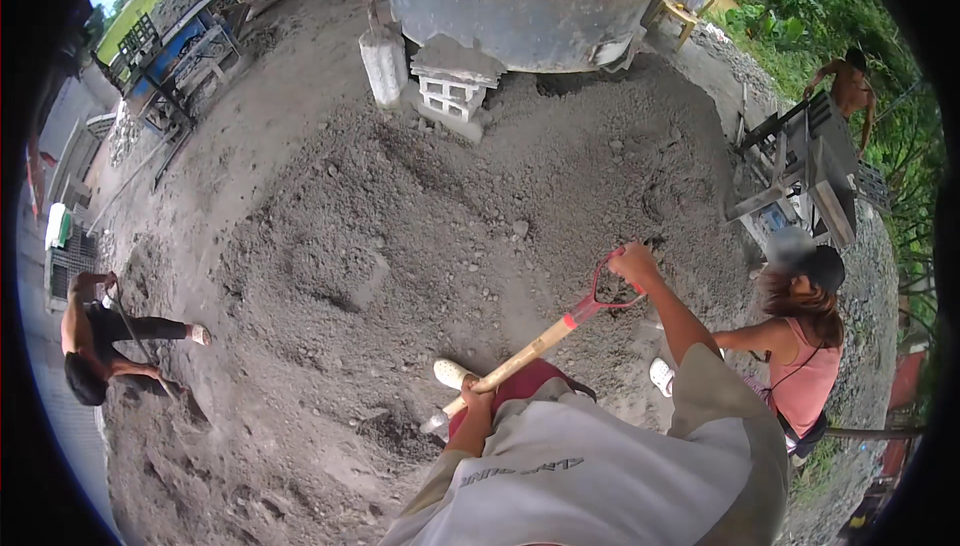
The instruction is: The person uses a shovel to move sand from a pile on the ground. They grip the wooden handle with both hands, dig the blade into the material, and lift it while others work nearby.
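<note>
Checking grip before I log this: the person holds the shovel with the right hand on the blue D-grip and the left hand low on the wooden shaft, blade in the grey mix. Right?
Not quite: the D-grip is red, not blue, as the head view shows. The rest stands: right hand on the grip, left hand low on the shovel's wooden shaft, blade in the grey mix.

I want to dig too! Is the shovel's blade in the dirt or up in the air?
In the dirt. The shovel slants down from the right hand past the left hand, its tip in the grey gravel pile.
</note>
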Demonstrator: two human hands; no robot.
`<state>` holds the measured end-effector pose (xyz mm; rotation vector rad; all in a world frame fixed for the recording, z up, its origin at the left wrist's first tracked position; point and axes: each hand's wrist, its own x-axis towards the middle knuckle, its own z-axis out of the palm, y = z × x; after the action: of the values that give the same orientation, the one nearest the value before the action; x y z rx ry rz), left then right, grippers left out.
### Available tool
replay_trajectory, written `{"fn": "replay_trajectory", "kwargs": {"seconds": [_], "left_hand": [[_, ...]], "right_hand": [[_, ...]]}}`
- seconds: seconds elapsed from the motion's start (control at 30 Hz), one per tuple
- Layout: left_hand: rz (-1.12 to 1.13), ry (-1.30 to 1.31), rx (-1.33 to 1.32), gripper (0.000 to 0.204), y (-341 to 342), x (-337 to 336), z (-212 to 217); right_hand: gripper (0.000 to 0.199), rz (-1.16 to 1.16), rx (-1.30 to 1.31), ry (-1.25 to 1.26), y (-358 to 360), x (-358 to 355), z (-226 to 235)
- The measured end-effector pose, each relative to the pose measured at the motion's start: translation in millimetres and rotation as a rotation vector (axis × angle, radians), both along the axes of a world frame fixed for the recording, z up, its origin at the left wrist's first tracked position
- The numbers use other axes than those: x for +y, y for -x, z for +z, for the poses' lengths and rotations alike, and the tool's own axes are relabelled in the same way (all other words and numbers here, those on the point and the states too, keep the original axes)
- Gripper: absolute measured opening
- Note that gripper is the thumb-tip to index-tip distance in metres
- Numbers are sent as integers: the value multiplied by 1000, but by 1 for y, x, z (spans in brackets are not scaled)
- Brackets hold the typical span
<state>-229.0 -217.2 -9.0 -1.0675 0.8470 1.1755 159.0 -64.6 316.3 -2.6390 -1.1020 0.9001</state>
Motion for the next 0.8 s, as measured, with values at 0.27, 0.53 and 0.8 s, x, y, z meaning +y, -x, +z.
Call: {"fn": "replay_trajectory", "kwargs": {"seconds": [0.27, 0.53, 0.8], "left_hand": [[-723, -437, 836, 32, -14, -13, 12], [-1158, -375, 1214, 48, -66, 7, 33], [-665, 74, 457, 18, -119, 111, -2]], "right_hand": [[21, 234, 70, 103, 53, 80, 15], [16, 24, 129, 134, -44, 78, -32], [24, -164, 149, -73, -183, 5, -115]]}}
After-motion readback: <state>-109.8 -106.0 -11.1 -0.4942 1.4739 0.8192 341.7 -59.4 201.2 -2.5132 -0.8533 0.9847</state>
